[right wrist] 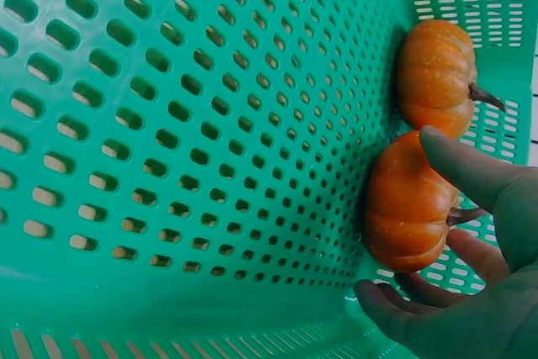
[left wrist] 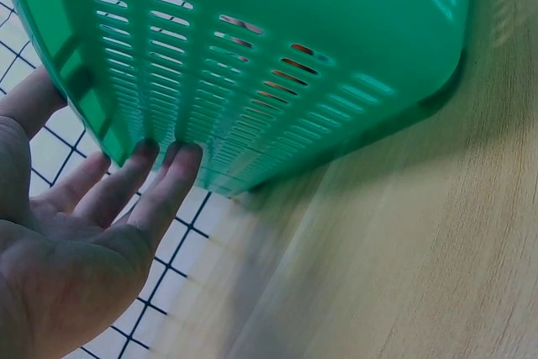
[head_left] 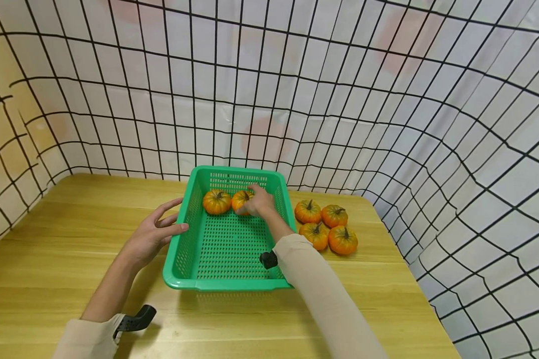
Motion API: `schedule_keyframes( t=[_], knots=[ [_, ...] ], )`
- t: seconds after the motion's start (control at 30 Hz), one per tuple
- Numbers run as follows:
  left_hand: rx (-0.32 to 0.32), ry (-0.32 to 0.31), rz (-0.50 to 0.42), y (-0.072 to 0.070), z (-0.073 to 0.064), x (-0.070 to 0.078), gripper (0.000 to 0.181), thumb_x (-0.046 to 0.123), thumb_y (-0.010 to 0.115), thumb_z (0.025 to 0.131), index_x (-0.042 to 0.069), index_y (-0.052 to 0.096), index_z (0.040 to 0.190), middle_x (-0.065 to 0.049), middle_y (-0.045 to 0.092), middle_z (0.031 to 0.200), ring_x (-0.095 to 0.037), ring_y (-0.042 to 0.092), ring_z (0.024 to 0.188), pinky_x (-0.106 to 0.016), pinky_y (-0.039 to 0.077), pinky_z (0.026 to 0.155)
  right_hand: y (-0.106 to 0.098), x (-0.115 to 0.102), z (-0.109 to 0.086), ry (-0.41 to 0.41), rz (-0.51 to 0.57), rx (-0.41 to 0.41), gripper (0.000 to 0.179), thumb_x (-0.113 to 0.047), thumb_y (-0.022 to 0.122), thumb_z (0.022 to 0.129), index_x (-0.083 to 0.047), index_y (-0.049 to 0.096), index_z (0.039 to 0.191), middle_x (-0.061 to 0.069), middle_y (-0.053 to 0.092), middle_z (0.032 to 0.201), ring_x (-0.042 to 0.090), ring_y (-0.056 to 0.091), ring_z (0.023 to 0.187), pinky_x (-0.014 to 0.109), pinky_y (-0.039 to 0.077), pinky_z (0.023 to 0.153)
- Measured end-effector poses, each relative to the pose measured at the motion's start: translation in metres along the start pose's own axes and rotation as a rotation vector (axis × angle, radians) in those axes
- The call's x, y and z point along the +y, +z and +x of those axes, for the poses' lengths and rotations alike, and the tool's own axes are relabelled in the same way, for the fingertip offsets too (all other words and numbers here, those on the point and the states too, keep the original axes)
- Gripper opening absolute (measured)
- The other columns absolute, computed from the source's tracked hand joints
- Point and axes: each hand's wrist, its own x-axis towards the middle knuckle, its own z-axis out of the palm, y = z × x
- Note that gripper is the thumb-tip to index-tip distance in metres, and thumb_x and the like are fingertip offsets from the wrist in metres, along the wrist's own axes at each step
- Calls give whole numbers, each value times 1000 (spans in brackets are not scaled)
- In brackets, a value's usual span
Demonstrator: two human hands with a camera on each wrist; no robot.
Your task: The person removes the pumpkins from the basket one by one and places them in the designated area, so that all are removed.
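A green plastic basket [head_left: 226,285] with slotted walls stands on the wooden table. Inside, at its far end, two small orange pumpkins sit side by side: the left pumpkin [head_left: 217,202] and the right pumpkin [right wrist: 408,203]. My right hand [head_left: 261,203] reaches in over the right pumpkin, thumb and fingers spread around it. In the right wrist view a small gap shows between the lower fingers and that pumpkin. My left hand [head_left: 150,234] holds the basket's left side, thumb at the rim and fingertips [left wrist: 181,157] against the outer wall.
Several more pumpkins [head_left: 327,227] stand grouped on the table [head_left: 386,299] just right of the basket. A white cloth with a black grid [head_left: 251,89] rises behind the table and along its sides.
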Motion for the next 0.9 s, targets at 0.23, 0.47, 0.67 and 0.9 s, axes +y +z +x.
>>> schedule_keyframes(
  t=[0.23, 0.47, 0.67, 0.9],
  knots=[
    [-2, 2, -8, -1, 0, 0, 79, 13, 67, 98, 20, 22, 162, -25, 31, 162, -19, 64, 121, -33, 55, 95, 2, 1, 1, 4, 10, -4, 85, -30, 89, 80, -23, 45, 153, 10, 40, 161, 42, 30, 149, 55, 36, 117],
    [1, 4, -11, -1, 0, -2, 79, 13, 67, 98, 21, 22, 162, -25, 31, 162, -18, 63, 121, -32, 55, 95, 4, 1, 0, 11, 10, 2, 82, -29, 88, 81, -22, 47, 152, 11, 41, 159, 41, 30, 148, 54, 36, 117],
    [2, 6, -7, -1, 1, -2, 79, 13, 67, 98, 20, 22, 162, -25, 32, 161, -19, 63, 122, -31, 54, 95, 4, 0, 0, 19, 2, 6, 79, -29, 87, 82, -22, 49, 151, 10, 43, 158, 39, 31, 148, 52, 37, 117],
    [0, 4, -8, -1, 1, -2, 79, 13, 67, 98, 21, 22, 162, -25, 32, 162, -20, 63, 122, -33, 55, 94, 4, 0, -1, 6, 15, 10, 77, -27, 87, 82, -20, 50, 150, 10, 45, 157, 39, 33, 147, 52, 39, 116]
  ],
)
